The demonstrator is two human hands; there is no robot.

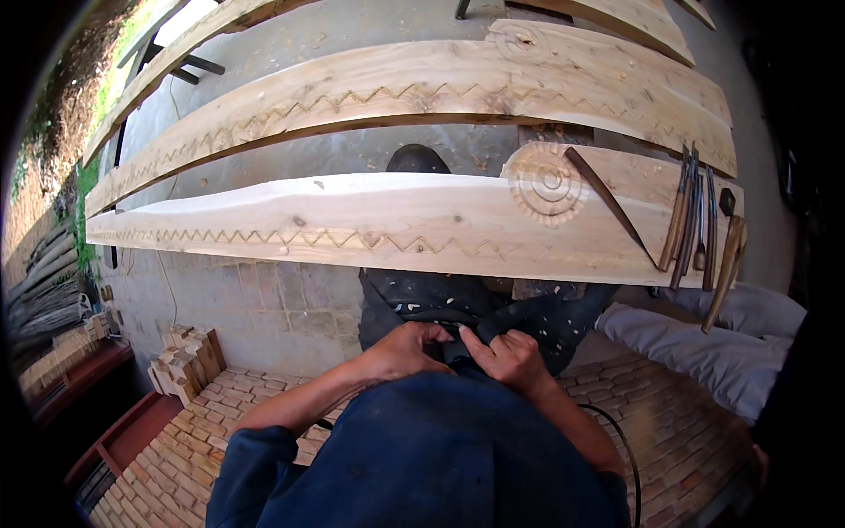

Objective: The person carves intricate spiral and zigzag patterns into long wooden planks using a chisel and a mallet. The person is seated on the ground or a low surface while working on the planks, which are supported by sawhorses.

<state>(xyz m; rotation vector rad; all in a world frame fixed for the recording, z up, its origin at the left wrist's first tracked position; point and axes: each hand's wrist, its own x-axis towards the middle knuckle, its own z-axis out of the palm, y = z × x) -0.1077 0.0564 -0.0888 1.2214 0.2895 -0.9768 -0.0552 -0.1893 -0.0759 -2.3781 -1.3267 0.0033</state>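
Both hands are in front of my waist, above my dark trousers [546,326], which are flecked with wood chips. My left hand [407,350] has its fingers bent toward the right, closed at the dark cloth. Close beside it, my right hand [509,359] has curled fingers and a forefinger reaching toward the left hand. Whatever is between the fingers is hidden by the hands and the dark fabric. Across my knees stretches a long pale plank [308,207] with a carved zigzag line and a round carved rosette [547,183]. Neither hand touches it.
Several chisels [687,216] lie on the plank's right end, with a dark slender bar [612,202] and a wooden-handled tool [727,268]. Another carved plank [414,84] lies beyond. Someone's grey-clad legs [704,352] are at right; wood blocks [187,359] stand at left.
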